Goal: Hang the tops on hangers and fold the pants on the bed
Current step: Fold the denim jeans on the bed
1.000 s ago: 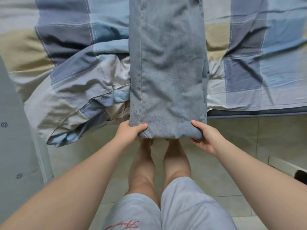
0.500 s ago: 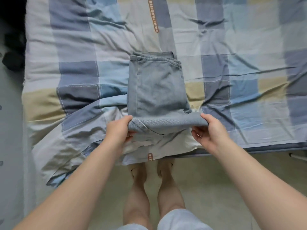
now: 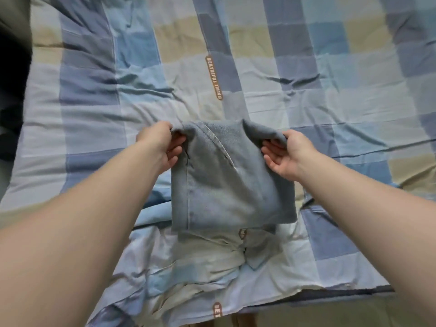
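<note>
As left grip [image 3: 160,147], right grip [image 3: 287,154] pinch jeans [image 3: 226,192]

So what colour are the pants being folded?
The pants are faded blue-grey denim; head view.

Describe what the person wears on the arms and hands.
Nothing worn shows: the left hand and right hand have no gloves, visible rings or watch, and no sleeve reaches into view on either arm.

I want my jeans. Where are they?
Head view, centre: folded light-blue denim jeans lie on the checked bedsheet, gripped by left hand and right hand.
</note>
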A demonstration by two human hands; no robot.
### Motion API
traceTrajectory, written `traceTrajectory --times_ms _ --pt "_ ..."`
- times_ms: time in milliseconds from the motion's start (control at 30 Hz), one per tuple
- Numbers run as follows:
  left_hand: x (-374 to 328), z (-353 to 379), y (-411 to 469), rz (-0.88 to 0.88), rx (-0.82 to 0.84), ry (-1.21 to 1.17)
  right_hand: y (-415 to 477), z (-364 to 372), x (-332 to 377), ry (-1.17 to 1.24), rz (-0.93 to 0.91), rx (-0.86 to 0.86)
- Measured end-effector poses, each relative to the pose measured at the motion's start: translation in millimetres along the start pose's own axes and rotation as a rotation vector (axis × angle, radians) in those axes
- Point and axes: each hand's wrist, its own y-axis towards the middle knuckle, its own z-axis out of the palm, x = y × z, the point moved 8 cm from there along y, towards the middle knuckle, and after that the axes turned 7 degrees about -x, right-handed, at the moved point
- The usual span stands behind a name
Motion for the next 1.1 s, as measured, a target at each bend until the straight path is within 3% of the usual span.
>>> traceTrajectory --times_ms 133,300,367,500,667,867,1000,1100 --pt "-3 39 56 0.153 -0.052 0.014 53 35 -3 -0.23 -0.135 0.02" --pt "72 76 78 0.808 -0.149 0.896 90 62 -60 -1.186 -0.853 0.009" --pt "97 81 90 0.921 -0.224 0.979 99 62 -84 -1.303 -0.988 -0.053" --pt "105 90 122 1.045 -0.329 0.941 117 73 -100 -1.313 -1.157 -0.272" --pt "98 91 117 1.039 -0.332 0.967 114 76 -95 -1.385 -1.113 -0.281" --pt "85 80 93 0.918 -0.326 0.98 107 58 -78 -1.295 -1.033 -0.08" --pt "88 64 83 0.76 -0.345 0.822 121 -1 -81 -1.052 -0.673 -0.161" --pt "95 52 85 0.631 -0.293 0.755 121 -11 -84 -0.886 -0.573 -0.069"
